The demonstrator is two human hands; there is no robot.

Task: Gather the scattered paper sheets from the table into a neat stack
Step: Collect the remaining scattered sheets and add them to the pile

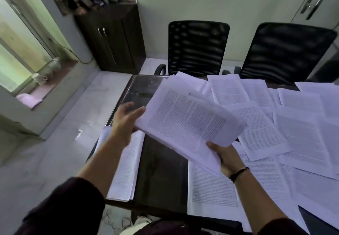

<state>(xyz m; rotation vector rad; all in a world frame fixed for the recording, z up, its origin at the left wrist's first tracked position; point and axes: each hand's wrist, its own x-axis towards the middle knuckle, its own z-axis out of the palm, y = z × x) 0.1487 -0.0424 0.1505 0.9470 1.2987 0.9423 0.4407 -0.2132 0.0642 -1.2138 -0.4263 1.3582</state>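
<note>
A loose bundle of printed sheets (185, 122) hangs above the dark glass table (161, 176), its edges fanned and uneven. My right hand (226, 158) grips the bundle's near corner, thumb on top. My left hand (126, 121) is at the bundle's left edge, blurred, its fingers spread and touching the paper. A neat stack of sheets (124, 168) lies along the table's left edge, partly under my left forearm. Several scattered printed sheets (286, 130) cover the right half of the table, overlapping each other.
Two black mesh office chairs (197, 47) (286, 51) stand at the table's far side. A dark wooden cabinet (111, 36) is at the back left. White tiled floor (60, 133) lies left of the table, with a window ledge (49, 80) beyond.
</note>
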